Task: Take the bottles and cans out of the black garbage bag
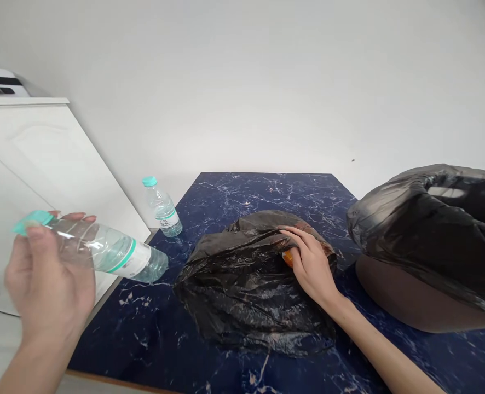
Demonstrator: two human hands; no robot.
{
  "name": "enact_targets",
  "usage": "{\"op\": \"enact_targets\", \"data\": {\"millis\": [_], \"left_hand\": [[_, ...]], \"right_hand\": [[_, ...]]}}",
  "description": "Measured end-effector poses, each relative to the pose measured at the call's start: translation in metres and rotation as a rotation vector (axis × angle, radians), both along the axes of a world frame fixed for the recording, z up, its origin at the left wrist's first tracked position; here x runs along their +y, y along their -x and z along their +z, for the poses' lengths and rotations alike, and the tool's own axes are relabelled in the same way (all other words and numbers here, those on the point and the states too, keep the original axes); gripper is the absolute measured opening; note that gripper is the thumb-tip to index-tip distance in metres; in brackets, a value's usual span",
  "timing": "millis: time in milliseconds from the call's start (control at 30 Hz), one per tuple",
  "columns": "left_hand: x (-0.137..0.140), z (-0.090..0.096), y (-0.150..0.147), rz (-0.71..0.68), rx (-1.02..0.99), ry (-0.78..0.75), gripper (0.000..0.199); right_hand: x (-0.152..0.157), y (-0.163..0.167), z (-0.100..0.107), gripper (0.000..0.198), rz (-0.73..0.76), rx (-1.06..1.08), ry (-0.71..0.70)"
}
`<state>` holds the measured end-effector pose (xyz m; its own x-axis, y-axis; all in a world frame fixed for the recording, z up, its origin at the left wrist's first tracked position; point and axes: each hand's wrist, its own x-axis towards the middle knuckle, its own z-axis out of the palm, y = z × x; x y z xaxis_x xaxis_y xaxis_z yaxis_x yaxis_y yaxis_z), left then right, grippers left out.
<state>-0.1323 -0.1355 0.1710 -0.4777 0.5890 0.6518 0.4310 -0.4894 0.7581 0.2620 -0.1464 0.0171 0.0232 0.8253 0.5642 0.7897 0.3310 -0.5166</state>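
Clearly, a clear plastic bottle with a mint-green cap (113, 249) is held in the left hand (49, 279), fingers and thumb closed around its neck and cap. It is tilted in the air, its base pointed rightward, just short of a crumpled black plastic bag (259, 295). By the right hand (310, 265), the bag's upper folds are touched with slightly bent fingers; whether they are pinched cannot be told. Something orange (287, 257) is partly shown beside that thumb.

Beyond the left grip, a second, upright clear bottle (162, 208) is placed near the left edge of a dark-blue marbled tabletop (267, 191). Below that grip, the edge is passed by the forearm; to its left, a white cabinet (33, 164) is seen. Past the right hand, open room is left up to the far edge. To that hand's right, a brown bin (415, 298) lined with black plastic is set close by.
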Motion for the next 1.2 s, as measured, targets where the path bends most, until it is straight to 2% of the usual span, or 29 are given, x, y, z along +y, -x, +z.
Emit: {"op": "enact_targets", "data": {"millis": [133,367,533,667,800,933,1000,1100,1133,1167,1200], "left_hand": [[0.029,-0.015,0.004,-0.064,-0.12,-0.144,0.055],[0.082,-0.049,0.016,-0.034,0.048,-0.081,0.04],[0.104,-0.055,0.019,0.0,0.045,-0.098,0.041],[0.109,-0.057,0.018,0.005,0.073,-0.063,0.044],[0.105,-0.061,0.018,-0.005,0.11,-0.006,0.043],[0.091,-0.064,0.022,0.035,0.159,0.002,0.05],[0.079,-0.064,0.019,0.13,0.223,-0.071,0.051],[0.047,-0.062,-0.005,0.297,0.387,-0.359,0.045],[0.033,-0.062,-0.019,0.281,0.472,-0.46,0.038],[0.018,-0.062,-0.036,0.187,0.54,-0.433,0.027],[0.003,-0.063,-0.056,0.019,0.614,-0.343,0.016]], "right_hand": [[-0.001,0.001,0.0,0.045,0.009,0.009,0.006],[-0.001,0.001,0.0,0.045,-0.001,0.027,0.048],[0.0,0.001,0.0,0.044,0.019,0.026,0.04],[0.0,0.001,0.0,0.044,0.023,0.018,0.027],[0.0,0.0,0.003,0.044,0.033,0.005,-0.007],[0.001,-0.002,0.005,0.049,0.045,-0.069,-0.064],[0.003,-0.005,0.004,0.052,0.053,-0.12,-0.088],[0.005,-0.009,0.004,0.049,0.053,-0.14,-0.094],[0.006,-0.01,0.005,0.048,0.047,-0.121,-0.087],[0.005,-0.011,0.007,0.048,0.04,-0.089,-0.078],[0.005,-0.012,0.009,0.048,0.037,-0.049,-0.07]]}}
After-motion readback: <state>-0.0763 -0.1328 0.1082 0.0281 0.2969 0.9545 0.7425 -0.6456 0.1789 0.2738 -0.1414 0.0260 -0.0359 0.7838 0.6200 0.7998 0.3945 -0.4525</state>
